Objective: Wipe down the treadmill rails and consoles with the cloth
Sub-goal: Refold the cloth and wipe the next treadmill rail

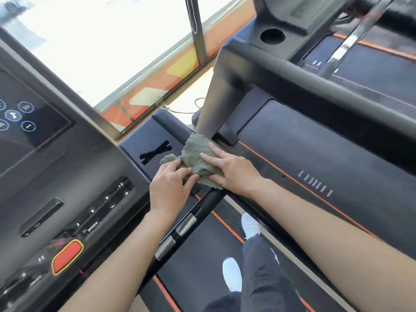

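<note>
Cloth [195,159]: grey-green, plain. Stop button [67,257]: red, yellow rim. Deck [315,149]: black, orange edge line. Shoes [231,274]: white.

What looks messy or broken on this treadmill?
Nothing looks broken. The one odd spot is a scraggly reddish tangle on the console, just above the red button; it is too blurred to tell what it is.
</note>
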`<action>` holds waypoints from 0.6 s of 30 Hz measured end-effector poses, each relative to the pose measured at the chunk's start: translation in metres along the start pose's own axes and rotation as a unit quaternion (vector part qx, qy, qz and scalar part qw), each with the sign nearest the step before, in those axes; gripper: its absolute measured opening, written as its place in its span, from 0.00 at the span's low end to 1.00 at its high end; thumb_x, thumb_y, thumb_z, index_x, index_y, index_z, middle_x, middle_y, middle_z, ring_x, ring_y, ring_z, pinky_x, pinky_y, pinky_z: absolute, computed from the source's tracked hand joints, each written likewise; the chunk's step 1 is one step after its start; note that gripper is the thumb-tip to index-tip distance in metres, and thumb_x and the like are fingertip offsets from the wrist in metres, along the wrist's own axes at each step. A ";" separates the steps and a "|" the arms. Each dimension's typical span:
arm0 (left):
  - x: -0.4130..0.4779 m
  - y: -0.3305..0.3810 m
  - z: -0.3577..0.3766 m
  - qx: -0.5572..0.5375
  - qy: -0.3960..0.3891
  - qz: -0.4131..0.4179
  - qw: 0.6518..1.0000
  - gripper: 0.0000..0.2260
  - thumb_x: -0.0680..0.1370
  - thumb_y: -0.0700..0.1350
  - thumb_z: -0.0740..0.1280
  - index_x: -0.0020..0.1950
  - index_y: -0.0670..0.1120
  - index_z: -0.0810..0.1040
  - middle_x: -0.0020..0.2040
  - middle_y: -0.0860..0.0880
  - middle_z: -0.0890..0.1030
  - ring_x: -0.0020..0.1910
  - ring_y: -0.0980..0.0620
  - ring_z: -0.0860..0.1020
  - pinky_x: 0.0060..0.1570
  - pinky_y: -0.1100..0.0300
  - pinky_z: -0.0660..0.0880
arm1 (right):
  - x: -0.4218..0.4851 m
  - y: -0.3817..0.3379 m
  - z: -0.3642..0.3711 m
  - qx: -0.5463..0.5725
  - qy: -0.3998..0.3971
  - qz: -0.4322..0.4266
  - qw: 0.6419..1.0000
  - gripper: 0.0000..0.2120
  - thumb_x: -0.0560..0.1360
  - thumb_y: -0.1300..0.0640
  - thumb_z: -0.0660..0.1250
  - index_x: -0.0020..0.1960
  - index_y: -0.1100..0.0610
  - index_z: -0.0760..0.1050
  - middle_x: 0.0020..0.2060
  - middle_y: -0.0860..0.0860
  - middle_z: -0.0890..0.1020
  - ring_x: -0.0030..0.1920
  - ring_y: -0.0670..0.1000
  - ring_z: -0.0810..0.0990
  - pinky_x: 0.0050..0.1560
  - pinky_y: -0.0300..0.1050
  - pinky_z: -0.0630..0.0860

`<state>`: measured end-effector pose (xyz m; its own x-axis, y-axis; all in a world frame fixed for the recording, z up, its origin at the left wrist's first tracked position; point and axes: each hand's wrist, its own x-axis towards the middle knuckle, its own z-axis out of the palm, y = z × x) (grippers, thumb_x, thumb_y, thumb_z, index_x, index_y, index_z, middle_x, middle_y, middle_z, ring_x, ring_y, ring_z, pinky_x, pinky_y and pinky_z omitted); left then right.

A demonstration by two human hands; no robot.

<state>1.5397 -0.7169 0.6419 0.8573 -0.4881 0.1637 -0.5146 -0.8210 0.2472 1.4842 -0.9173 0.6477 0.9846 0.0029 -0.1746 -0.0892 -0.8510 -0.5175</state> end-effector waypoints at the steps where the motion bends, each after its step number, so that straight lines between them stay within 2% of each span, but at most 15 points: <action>1: 0.001 0.002 0.001 -0.007 0.005 0.014 1.000 0.10 0.72 0.50 0.79 0.48 0.46 0.88 0.56 0.46 0.85 0.57 0.43 0.81 0.52 0.50 0.81 | -0.007 0.002 0.000 0.002 -0.001 0.014 1.000 0.32 0.78 0.43 0.67 0.78 0.35 0.57 0.81 0.40 0.52 0.72 0.56 0.71 0.66 0.53 0.73; 4: 0.005 0.011 0.008 -0.041 0.015 0.061 0.997 0.09 0.71 0.46 0.80 0.47 0.45 0.86 0.54 0.48 0.84 0.57 0.44 0.80 0.53 0.51 0.80 | -0.025 0.009 0.002 0.009 -0.008 0.058 0.998 0.36 0.77 0.42 0.68 0.79 0.34 0.53 0.81 0.40 0.54 0.71 0.58 0.73 0.67 0.54 0.72; 8: 0.003 0.025 0.021 -0.094 0.021 0.110 0.989 0.12 0.74 0.45 0.77 0.56 0.44 0.84 0.59 0.49 0.81 0.59 0.47 0.78 0.60 0.56 0.75 | -0.050 0.023 0.003 0.058 -0.015 0.094 0.994 0.40 0.74 0.41 0.70 0.80 0.37 0.52 0.78 0.42 0.64 0.72 0.55 0.71 0.68 0.53 0.70; 11: 0.000 0.036 0.025 -0.114 0.025 0.149 0.982 0.14 0.75 0.46 0.76 0.59 0.44 0.83 0.63 0.49 0.80 0.61 0.45 0.76 0.63 0.57 0.73 | -0.070 0.034 -0.003 0.115 -0.017 0.116 0.986 0.40 0.74 0.43 0.72 0.80 0.40 0.56 0.75 0.45 0.70 0.73 0.51 0.69 0.71 0.47 0.67; 14: 0.003 0.046 0.024 -0.128 0.026 0.199 0.971 0.10 0.75 0.46 0.76 0.54 0.44 0.84 0.58 0.50 0.82 0.57 0.46 0.76 0.60 0.57 0.73 | -0.088 0.045 -0.010 0.171 -0.018 0.135 0.976 0.39 0.72 0.46 0.76 0.78 0.41 0.63 0.74 0.44 0.72 0.74 0.47 0.69 0.72 0.42 0.65; 16: 0.008 0.053 0.022 -0.132 0.006 0.230 0.964 0.07 0.75 0.47 0.76 0.50 0.46 0.84 0.54 0.52 0.82 0.52 0.47 0.77 0.56 0.53 0.75 | -0.097 0.053 -0.014 0.205 -0.015 0.147 0.968 0.36 0.71 0.49 0.77 0.76 0.43 0.67 0.69 0.40 0.75 0.69 0.43 0.71 0.66 0.36 0.65; 18: 0.016 0.063 0.017 -0.132 -0.025 0.243 0.961 0.06 0.75 0.49 0.74 0.48 0.48 0.83 0.50 0.54 0.82 0.49 0.48 0.77 0.51 0.51 0.74 | -0.104 0.062 -0.018 0.239 0.000 0.150 0.959 0.30 0.71 0.53 0.77 0.71 0.45 0.74 0.59 0.38 0.79 0.60 0.40 0.75 0.61 0.35 0.67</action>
<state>1.5217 -0.7813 0.6437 0.5121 -0.8129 0.2774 -0.8336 -0.3924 0.3887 1.3791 -0.9804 0.6488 0.9037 -0.2044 -0.3762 -0.4276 -0.4763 -0.7683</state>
